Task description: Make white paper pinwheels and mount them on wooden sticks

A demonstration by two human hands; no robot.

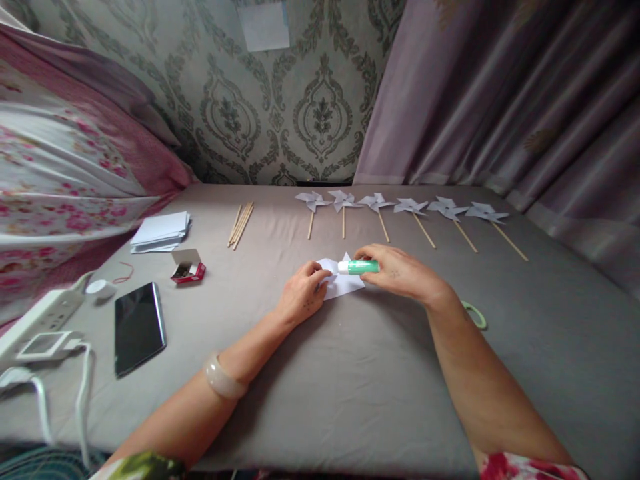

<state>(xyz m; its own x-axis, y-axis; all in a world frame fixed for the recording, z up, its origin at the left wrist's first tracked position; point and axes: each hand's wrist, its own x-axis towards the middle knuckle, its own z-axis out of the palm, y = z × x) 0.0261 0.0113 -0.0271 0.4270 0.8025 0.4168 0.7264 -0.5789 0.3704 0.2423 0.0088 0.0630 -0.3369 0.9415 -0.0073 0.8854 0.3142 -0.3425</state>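
Observation:
In the head view, my right hand (400,272) is closed round a green and white glue stick (361,267), lying level with its white end pointing left. That end is over a cut piece of white paper (345,288) on the table, close to its folded points. My left hand (306,292) pinches the left side of this paper, its fingers curled and partly hiding it. Whether the glue touches the paper I cannot tell. Beyond my hands, several white paper pinwheels (379,202) on wooden sticks lie in a row.
A light green ring-shaped handle (475,315) shows past my right forearm. Left on the grey cloth (350,387) are loose wooden sticks (242,225), a paper stack (161,231), a small red box (189,268), a phone (140,329) and a power strip (43,327) with white cables.

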